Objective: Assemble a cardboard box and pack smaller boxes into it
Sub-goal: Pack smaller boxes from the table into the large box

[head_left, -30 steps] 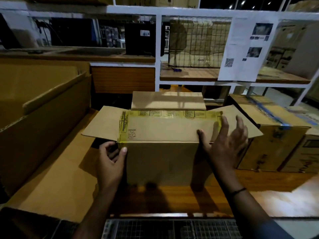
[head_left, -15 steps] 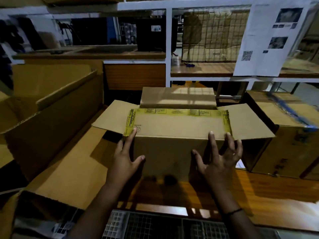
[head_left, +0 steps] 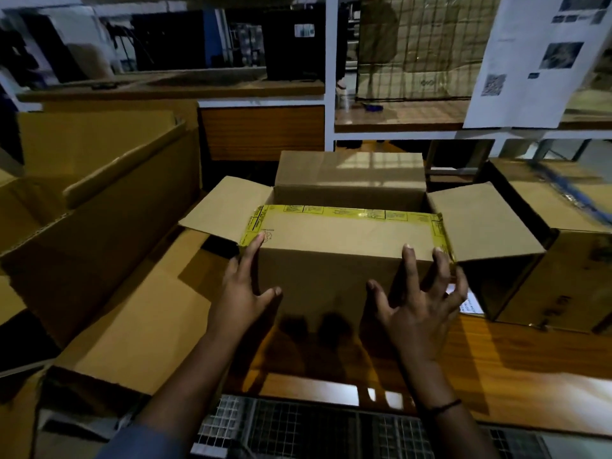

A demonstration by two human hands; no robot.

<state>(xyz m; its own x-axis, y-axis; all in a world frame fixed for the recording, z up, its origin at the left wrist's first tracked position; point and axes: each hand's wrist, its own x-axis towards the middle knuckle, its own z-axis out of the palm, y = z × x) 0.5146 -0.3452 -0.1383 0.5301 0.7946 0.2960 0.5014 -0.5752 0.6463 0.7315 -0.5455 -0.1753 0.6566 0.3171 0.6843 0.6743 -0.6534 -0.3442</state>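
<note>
Head view looks down on the cardboard box (head_left: 331,279) standing on the desk (head_left: 496,356) straight in front of the person, mouth up. Its left side flap (head_left: 225,207) and right side flap (head_left: 480,223) are splayed outward and the far flap (head_left: 351,167) stands upright. The near flap (head_left: 344,235), edged with yellow tape (head_left: 344,212), lies tipped over the opening. The left hand (head_left: 245,293) rests flat against the near left corner, fingers straight, index tip reaching the tape. The right hand (head_left: 420,309) has its fingers spread and slightly bent, tips at the flap's crease by the right corner. Neither hand clasps anything. My guess is the flap is being worked along its fold. To do that well, keep a hand at each corner so the crease bends evenly, press without shoving the light box away, and mind the sealed carton (head_left: 563,260) just beside the right side flap
</note>
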